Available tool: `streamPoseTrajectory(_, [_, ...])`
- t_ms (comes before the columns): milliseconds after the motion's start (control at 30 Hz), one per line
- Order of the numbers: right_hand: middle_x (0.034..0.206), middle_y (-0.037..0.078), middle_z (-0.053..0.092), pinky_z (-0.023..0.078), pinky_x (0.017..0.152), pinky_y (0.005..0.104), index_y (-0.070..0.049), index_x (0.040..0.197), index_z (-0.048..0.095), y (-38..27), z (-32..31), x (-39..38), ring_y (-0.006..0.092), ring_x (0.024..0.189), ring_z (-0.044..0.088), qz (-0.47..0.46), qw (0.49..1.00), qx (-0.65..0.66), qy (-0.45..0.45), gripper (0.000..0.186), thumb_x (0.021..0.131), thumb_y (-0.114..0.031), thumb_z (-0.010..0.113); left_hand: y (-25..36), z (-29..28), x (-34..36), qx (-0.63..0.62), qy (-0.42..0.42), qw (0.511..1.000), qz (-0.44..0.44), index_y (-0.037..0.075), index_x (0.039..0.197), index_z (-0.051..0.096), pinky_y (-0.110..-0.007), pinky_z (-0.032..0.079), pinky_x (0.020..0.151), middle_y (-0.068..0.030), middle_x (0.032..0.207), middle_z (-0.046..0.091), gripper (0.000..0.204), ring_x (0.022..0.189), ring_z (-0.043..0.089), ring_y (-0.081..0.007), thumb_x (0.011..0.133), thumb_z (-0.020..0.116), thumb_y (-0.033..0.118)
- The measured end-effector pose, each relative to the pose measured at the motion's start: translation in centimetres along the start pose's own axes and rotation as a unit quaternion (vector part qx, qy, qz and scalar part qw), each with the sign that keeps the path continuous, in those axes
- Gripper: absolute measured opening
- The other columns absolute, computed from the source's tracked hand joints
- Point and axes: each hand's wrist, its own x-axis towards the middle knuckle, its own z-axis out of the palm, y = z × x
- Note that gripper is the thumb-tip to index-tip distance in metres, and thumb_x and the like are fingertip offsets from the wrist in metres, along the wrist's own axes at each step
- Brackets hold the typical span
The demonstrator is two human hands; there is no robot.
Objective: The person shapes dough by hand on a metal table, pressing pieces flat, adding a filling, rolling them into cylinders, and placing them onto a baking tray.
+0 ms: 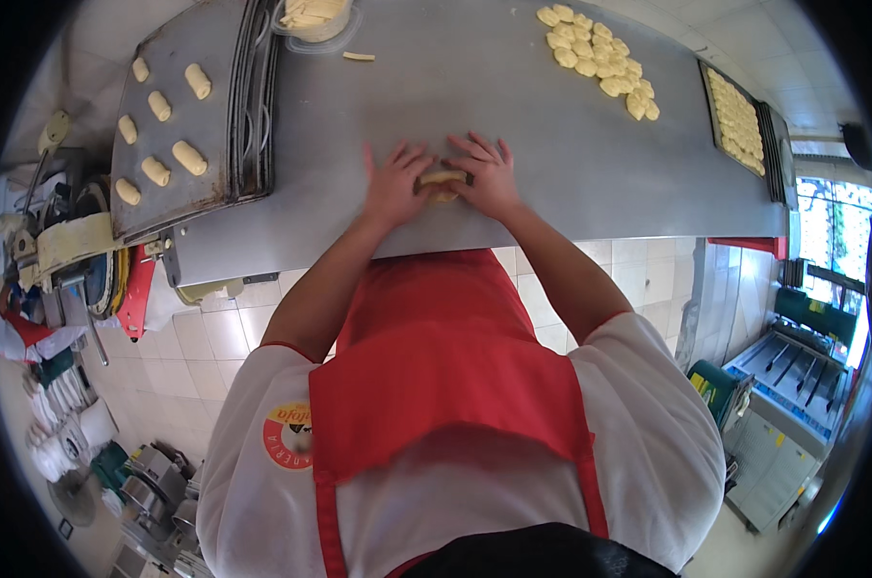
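A small piece of dough (443,179) lies on the grey metal worktable near its front edge, between my two hands. My left hand (395,185) pinches its left end with thumb and forefinger, the other fingers spread. At the opposite end, my right hand (490,183) grips it the same way, fingers fanned outward. The fingers partly cover the dough, so whether anything is inside it cannot be seen. Beyond my left hand, a single pale yellow strip (359,57) rests on the table. Behind it stands a clear plastic tub (335,37) filled with similar strips.
Stacked dark baking trays (219,116) stand at the left, the top one bearing several dough rolls (188,157). At the far right of the worktable (436,91), many dough pieces (599,56) lie clustered. Another tray (717,116) at the right edge is packed with dough pieces.
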Motion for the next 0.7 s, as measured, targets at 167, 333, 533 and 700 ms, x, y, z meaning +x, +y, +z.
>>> streamPoseTrajectory(167, [0.162, -0.005, 0.053, 0.022, 0.123, 0.0686, -0.04, 0.127, 0.077, 0.7, 0.3, 0.1, 0.0283, 0.157, 0.037, 0.006, 0.997, -0.041, -0.07, 0.041, 0.087, -0.048, 0.079, -0.7, 1.4, -0.9, 0.038, 0.011, 0.999, 0.015, 0.025, 0.137, 0.073, -0.074, 0.002, 0.125, -0.0025, 0.164, 0.053, 0.048, 0.156, 0.04, -0.0313, 0.094, 0.073, 0.047])
streamPoseTrajectory(333, [0.167, -0.005, 0.047, 0.011, 0.127, 0.0718, -0.039, 0.134, 0.074, 1.8, -0.3, 0.1, 0.0292, 0.162, 0.028, 0.001, 0.999, 0.025, 0.025, 0.049, 0.088, -0.055, 0.077, 0.9, 1.2, 0.9, -0.01, 0.072, 0.997, 0.034, 0.024, 0.137, 0.073, -0.074, -0.004, 0.125, -0.0025, 0.163, 0.054, 0.047, 0.157, 0.04, -0.0292, 0.098, 0.07, 0.05])
streamPoseTrajectory(533, [0.171, -0.003, 0.04, 0.012, 0.127, 0.0708, -0.031, 0.14, 0.072, -0.7, -3.3, -0.7, 0.0296, 0.163, 0.026, -0.001, 0.984, 0.014, -0.18, 0.059, 0.088, -0.058, 0.076, 1.5, -1.1, -1.7, 0.049, -0.054, 0.997, 0.019, 0.022, 0.15, 0.063, -0.074, -0.003, 0.125, -0.0026, 0.163, 0.053, 0.057, 0.158, 0.039, -0.0293, 0.099, 0.07, 0.047])
streamPoseTrajectory(700, [0.172, -0.003, 0.038, 0.012, 0.127, 0.0699, -0.031, 0.141, 0.071, 1.5, 0.3, -0.9, 0.0311, 0.164, 0.023, -0.024, 0.999, -0.014, 0.017, 0.062, 0.087, -0.062, 0.076, 1.0, 1.8, -0.3, 0.028, 0.076, 0.997, 0.019, 0.024, 0.144, 0.068, -0.076, -0.004, 0.123, -0.0024, 0.163, 0.053, 0.052, 0.159, 0.037, -0.03, 0.098, 0.07, 0.049])
